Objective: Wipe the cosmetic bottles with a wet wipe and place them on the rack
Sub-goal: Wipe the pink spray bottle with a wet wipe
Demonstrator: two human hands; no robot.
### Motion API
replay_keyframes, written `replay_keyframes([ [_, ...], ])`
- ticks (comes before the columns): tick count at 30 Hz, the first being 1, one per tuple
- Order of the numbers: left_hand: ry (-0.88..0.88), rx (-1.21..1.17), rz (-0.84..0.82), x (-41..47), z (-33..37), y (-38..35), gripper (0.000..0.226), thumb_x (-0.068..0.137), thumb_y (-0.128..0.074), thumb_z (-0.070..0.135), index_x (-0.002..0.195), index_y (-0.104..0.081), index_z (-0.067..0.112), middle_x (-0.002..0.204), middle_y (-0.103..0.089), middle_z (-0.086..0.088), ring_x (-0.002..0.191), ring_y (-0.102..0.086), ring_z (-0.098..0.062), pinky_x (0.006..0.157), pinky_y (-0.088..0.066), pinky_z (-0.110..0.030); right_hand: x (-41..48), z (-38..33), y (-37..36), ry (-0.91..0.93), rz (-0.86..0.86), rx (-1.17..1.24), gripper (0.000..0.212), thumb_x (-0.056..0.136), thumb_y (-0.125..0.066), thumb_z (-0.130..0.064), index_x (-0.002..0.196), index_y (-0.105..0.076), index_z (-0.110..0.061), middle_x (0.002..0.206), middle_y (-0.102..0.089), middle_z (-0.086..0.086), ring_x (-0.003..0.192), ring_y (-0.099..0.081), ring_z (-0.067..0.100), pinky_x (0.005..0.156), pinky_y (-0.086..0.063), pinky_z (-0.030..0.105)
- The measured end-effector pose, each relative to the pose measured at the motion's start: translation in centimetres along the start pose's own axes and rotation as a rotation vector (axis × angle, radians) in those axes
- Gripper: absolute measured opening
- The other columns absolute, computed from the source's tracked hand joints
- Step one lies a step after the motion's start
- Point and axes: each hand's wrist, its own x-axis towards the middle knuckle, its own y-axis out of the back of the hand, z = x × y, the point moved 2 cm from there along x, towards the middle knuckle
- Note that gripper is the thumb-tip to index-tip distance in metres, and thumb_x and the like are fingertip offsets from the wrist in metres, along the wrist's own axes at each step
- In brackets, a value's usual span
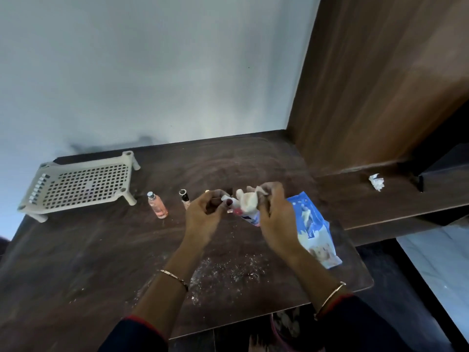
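Above the middle of the dark table my left hand [205, 214] grips one end of a small white and pink bottle [247, 216]. My right hand [275, 212] presses a crumpled white wet wipe [247, 201] around that bottle. A clear bottle of pink liquid [157, 206] with a silver cap stands left of my hands. Beside it stands a beige tube with a black cap [184, 197]. The beige perforated rack [78, 185] sits at the table's far left with nothing on it.
A blue and white wet-wipe pack [313, 229] lies just right of my hands. A used crumpled wipe [377, 182] rests on the wooden ledge at the right. White crumbs speckle the dark table [101, 250] near its front edge. A brown wooden panel rises behind the ledge.
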Motion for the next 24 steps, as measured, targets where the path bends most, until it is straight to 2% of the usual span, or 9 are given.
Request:
replay_keyframes([
  [3,0.046,-0.202,0.032,-1.3,1.1,0.4,0.016,0.084,-0.065,-0.001,0.099,-0.065,0.000,0.085,-0.068,-0.013,0.076,-0.065,-0.014,0.076,-0.057,-0.032,-1.3,-2.1,-2.5,0.335,-0.093,-0.222,0.036,0.097,-0.040,-0.032,0.127,-0.056,-0.019,0.122,-0.067,0.001,0.112,-0.063,0.019,0.092,-0.053,0.039],
  [5,0.044,-0.268,0.073,-1.7,1.8,0.7,0.016,0.084,-0.065,0.003,0.099,-0.065,-0.001,0.089,-0.066,-0.020,0.079,-0.064,-0.022,0.078,-0.056,-0.041,-1.9,-2.3,-2.9,0.524,-0.032,-0.325,0.040,0.101,-0.036,-0.030,0.131,-0.056,-0.013,0.133,-0.060,0.003,0.125,-0.055,0.016,0.102,-0.046,0.037],
  [7,0.046,-0.310,0.090,-2.0,2.3,1.2,0.018,0.084,-0.066,0.006,0.099,-0.065,-0.002,0.091,-0.066,-0.025,0.081,-0.064,-0.026,0.082,-0.055,-0.046,-2.0,-1.8,-2.8,0.625,0.020,-0.359,0.036,0.100,-0.046,-0.021,0.134,-0.054,-0.012,0.137,-0.056,0.003,0.129,-0.050,0.014,0.104,-0.044,0.038],
  [9,0.058,-0.360,0.091,-2.3,2.7,1.5,0.019,0.084,-0.065,0.005,0.100,-0.064,-0.005,0.088,-0.067,-0.022,0.080,-0.066,-0.026,0.081,-0.056,-0.044,-2.1,-1.4,-2.4,0.687,0.051,-0.385,0.043,0.091,-0.060,-0.006,0.134,-0.054,-0.011,0.139,-0.053,0.003,0.131,-0.048,0.014,0.104,-0.044,0.038],
  [13,0.075,-0.479,0.116,-2.8,3.4,2.2,0.011,0.083,-0.064,0.003,0.093,-0.065,0.000,0.077,-0.070,-0.007,0.072,-0.068,-0.016,0.071,-0.059,-0.029,-2.7,-1.2,-1.2,0.739,0.118,-0.422,0.044,0.087,-0.058,0.003,0.129,-0.058,-0.010,0.137,-0.054,0.003,0.130,-0.049,0.015,0.106,-0.041,0.037],
  [17,0.074,-0.439,0.128,-2.7,3.9,3.3,0.009,0.081,-0.066,0.002,0.086,-0.067,0.008,0.073,-0.071,-0.001,0.073,-0.066,-0.018,0.071,-0.058,-0.031,-2.9,-1.3,-0.6,0.690,0.132,-0.423,0.036,0.094,-0.047,-0.008,0.127,-0.061,-0.013,0.135,-0.057,-0.001,0.127,-0.051,0.011,0.108,-0.040,0.034],
  [19,0.063,-0.406,0.133,-2.6,4.2,3.7,0.011,0.080,-0.067,0.003,0.086,-0.069,0.011,0.075,-0.071,-0.001,0.074,-0.066,-0.017,0.070,-0.058,-0.028,-3.1,-1.7,-0.3,0.520,0.176,-0.311,0.036,0.092,-0.047,-0.013,0.123,-0.064,-0.015,0.132,-0.059,-0.004,0.123,-0.054,0.007,0.105,-0.040,0.025],
  [22,0.062,-0.392,0.145,-2.5,4.5,4.0,0.012,0.079,-0.069,0.004,0.091,-0.069,0.007,0.082,-0.071,-0.006,0.082,-0.066,-0.021,0.081,-0.057,-0.036,-2.5,-2.7,0.8,0.154,0.275,-0.021,0.030,0.091,-0.054,-0.010,0.116,-0.068,-0.019,0.125,-0.063,-0.010,0.107,-0.057,-0.011,0.083,-0.039,0.000],
  [24,0.080,-0.395,0.150,-2.6,4.5,3.9,0.015,0.079,-0.069,0.005,0.094,-0.068,0.003,0.082,-0.071,-0.007,0.082,-0.066,-0.021,0.082,-0.056,-0.039,-1.7,-3.1,1.3,0.057,0.307,0.109,0.030,0.091,-0.055,-0.005,0.114,-0.068,-0.019,0.119,-0.067,-0.008,0.100,-0.058,-0.014,0.079,-0.042,0.000],
])
